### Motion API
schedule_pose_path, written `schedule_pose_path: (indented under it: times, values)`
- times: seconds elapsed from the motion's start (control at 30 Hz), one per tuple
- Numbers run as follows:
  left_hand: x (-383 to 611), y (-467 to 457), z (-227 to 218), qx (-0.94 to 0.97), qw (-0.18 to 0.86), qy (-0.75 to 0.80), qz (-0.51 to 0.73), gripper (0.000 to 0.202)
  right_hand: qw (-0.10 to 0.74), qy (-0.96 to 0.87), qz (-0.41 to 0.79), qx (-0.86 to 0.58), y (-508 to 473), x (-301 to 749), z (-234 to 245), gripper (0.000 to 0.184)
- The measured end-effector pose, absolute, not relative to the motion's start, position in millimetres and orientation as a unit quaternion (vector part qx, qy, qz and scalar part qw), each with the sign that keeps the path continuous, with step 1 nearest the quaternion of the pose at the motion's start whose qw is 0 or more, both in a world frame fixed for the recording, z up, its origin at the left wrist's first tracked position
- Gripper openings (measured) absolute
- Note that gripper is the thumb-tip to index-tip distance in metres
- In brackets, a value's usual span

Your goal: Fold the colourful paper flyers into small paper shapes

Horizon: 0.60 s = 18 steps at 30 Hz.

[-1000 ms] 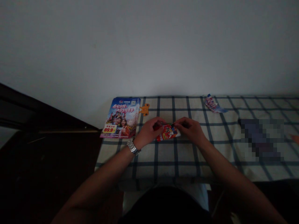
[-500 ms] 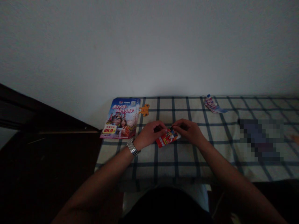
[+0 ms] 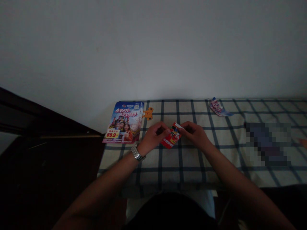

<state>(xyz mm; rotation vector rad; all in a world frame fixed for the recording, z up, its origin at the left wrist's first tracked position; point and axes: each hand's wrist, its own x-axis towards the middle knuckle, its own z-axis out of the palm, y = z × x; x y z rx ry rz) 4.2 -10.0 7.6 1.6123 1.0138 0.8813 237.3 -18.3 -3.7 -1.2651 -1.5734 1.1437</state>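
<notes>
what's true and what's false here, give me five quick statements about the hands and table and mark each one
1. The left hand and right hand both grip the red packet. True.
2. The metal wristband is on the right wrist. False: it is on the left.
3. The flyers lie left of the orange bear shape. True.
4. The crumpled scrap lies on the flyers. False: it is on the tablecloth.
5. The tablecloth is plain red. False: it is pale with dark checks.

Mostly red packet [image 3: 169,141]; cream tablecloth [image 3: 169,174] checked dark blue; silver watch [image 3: 137,153].
</notes>
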Motion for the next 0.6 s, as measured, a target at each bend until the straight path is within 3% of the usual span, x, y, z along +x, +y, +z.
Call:
schedule_pose_path:
  times: [0.6]
  values:
    - [6.5, -11.5, 3.3, 0.692, 0.493, 0.414, 0.328, 0.027, 0.332, -0.666, 0.462, -0.482, -23.5, 238.3, 4.6, 0.027]
